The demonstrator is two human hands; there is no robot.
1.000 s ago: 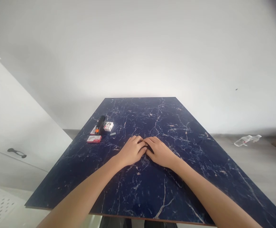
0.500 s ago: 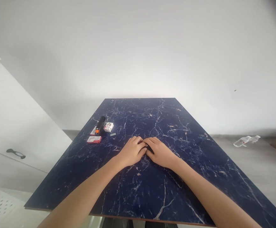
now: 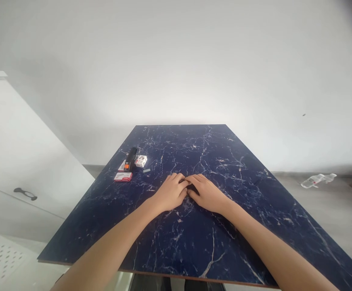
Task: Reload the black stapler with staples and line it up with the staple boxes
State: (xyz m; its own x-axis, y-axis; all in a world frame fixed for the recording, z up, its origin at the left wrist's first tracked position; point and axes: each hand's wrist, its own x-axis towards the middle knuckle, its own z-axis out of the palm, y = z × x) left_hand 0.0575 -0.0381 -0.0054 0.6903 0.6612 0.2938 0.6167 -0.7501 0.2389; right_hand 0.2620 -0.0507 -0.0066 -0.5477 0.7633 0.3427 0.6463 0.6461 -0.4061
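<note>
My left hand [image 3: 172, 191] and my right hand [image 3: 207, 193] rest palm down near the middle of the dark blue marbled table [image 3: 170, 242]. Their fingertips meet, with the fingers loosely bent. A dark gap shows between my right thumb and forefinger, and I see no object in either hand; what lies under the palms is hidden. To the left and farther back lies a black stapler [image 3: 131, 157] with an orange patch. Beside it are a small white box [image 3: 141, 161], a red and white box [image 3: 123, 177] and a small grey strip [image 3: 146, 170] that looks like staples.
Another small box, partly hidden, lies by the stapler. A white cabinet [image 3: 27, 153] with a dark handle [image 3: 25, 193] stands at the left. Behind the table rises a pale wall [image 3: 176, 60]. A clear plastic bottle [image 3: 317, 180] lies on the floor at the right.
The whole view has shifted slightly, so the table and the things on it appear a little farther right. My hands stay together, with only slight finger movement.
</note>
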